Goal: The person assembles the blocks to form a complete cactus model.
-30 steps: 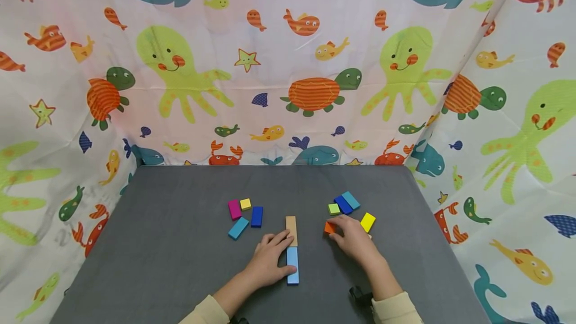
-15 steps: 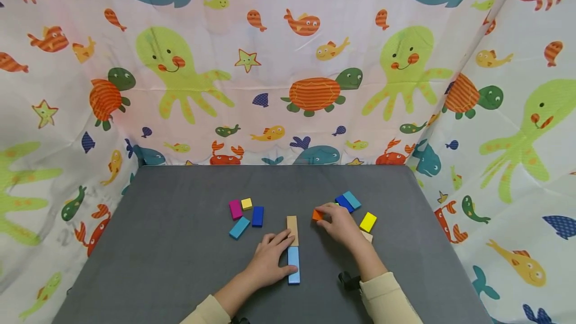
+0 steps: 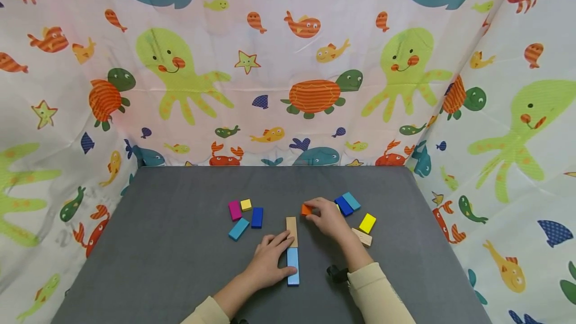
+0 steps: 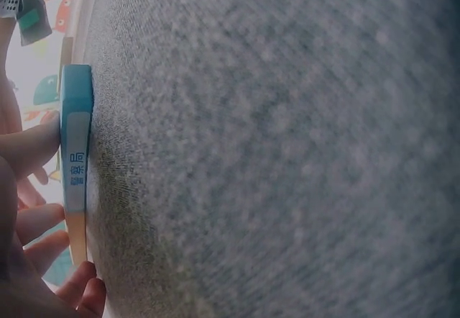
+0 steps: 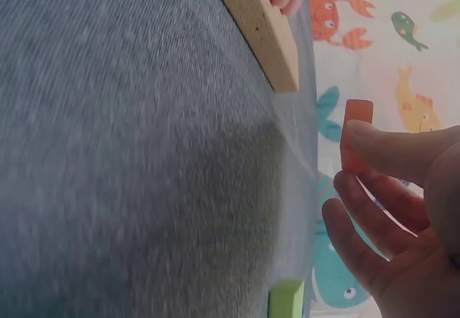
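Note:
A light blue block (image 3: 293, 278) and a plain wooden block (image 3: 291, 225) lie end to end in a line on the grey table (image 3: 189, 274). My left hand (image 3: 269, 260) rests against this row, thumb on the blue block and fingers on the wooden one. In the left wrist view, the blue block's side (image 4: 77, 145) carries printed characters. My right hand (image 3: 328, 219) pinches a small orange block (image 3: 306, 210) between thumb and fingers, right of the wooden block's far end. The right wrist view shows the orange block (image 5: 356, 152) held above the table surface.
Left of the row lie magenta (image 3: 235, 210), yellow (image 3: 245, 205), dark blue (image 3: 257, 217) and teal (image 3: 239, 229) blocks. To the right are blue (image 3: 344, 206), light teal (image 3: 351, 201), bright yellow (image 3: 367, 222) and wooden (image 3: 362, 237) blocks, plus a green block (image 5: 286, 298). A patterned curtain (image 3: 270, 74) surrounds the table.
My right hand has carried the orange block leftward and slightly away, toward the wooden block's far end. My left hand stays on the row.

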Demonstrator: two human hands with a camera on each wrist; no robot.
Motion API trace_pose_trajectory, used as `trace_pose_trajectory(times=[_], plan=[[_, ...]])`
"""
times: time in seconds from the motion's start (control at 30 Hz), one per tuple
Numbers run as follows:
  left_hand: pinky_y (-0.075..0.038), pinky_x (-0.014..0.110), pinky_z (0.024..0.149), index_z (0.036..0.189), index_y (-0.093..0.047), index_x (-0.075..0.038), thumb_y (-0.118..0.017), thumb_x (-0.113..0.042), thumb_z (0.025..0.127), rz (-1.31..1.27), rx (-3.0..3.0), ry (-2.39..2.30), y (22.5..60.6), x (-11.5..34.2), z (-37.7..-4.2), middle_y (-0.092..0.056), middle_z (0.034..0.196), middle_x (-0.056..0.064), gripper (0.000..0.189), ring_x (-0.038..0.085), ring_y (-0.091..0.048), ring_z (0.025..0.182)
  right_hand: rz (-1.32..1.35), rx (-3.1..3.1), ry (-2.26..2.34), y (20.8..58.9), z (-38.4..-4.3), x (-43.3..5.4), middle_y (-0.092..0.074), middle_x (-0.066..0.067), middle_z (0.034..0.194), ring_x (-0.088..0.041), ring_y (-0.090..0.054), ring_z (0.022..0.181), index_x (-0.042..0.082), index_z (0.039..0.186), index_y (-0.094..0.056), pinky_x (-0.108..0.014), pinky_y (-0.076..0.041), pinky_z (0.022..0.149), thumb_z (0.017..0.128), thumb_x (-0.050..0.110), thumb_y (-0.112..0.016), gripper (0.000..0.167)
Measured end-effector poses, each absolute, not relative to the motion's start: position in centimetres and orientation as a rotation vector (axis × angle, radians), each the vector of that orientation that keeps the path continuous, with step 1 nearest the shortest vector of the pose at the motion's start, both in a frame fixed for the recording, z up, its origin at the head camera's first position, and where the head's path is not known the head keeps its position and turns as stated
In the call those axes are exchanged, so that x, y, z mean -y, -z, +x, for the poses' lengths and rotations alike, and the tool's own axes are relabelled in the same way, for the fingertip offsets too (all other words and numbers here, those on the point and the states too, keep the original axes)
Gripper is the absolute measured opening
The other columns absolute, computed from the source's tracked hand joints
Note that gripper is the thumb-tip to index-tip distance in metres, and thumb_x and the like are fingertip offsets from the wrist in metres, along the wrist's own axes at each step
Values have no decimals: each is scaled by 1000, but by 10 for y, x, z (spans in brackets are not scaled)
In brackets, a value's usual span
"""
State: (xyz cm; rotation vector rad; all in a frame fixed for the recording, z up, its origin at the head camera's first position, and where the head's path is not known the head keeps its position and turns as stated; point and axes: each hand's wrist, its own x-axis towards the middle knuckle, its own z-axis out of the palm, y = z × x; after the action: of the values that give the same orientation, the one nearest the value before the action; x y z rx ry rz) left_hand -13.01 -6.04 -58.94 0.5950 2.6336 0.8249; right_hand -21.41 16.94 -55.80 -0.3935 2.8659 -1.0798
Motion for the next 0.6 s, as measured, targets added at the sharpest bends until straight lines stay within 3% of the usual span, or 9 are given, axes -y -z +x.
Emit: trace_pose_trajectory(times=[0.43, 0.6], plan=[[-36, 69, 110, 160, -50, -19, -81, -47, 92, 612, -2622, -872, 590, 62, -130, -38, 171, 2, 79, 38, -37, 143, -483, -2827, 1104, 564, -227, -149, -71, -13, 132, -31, -69, 115, 5, 132, -74, -48, -59, 95, 97, 6, -77, 36], [-36, 68, 110, 160, -50, -19, -81, -47, 92, 607, -2614, -870, 587, 61, -130, -38, 171, 1, 79, 38, -37, 143, -475, -2816, 1105, 570, -231, -143, -71, -13, 133, -33, -67, 121, 5, 133, -73, -51, -56, 102, 97, 5, -76, 36]])
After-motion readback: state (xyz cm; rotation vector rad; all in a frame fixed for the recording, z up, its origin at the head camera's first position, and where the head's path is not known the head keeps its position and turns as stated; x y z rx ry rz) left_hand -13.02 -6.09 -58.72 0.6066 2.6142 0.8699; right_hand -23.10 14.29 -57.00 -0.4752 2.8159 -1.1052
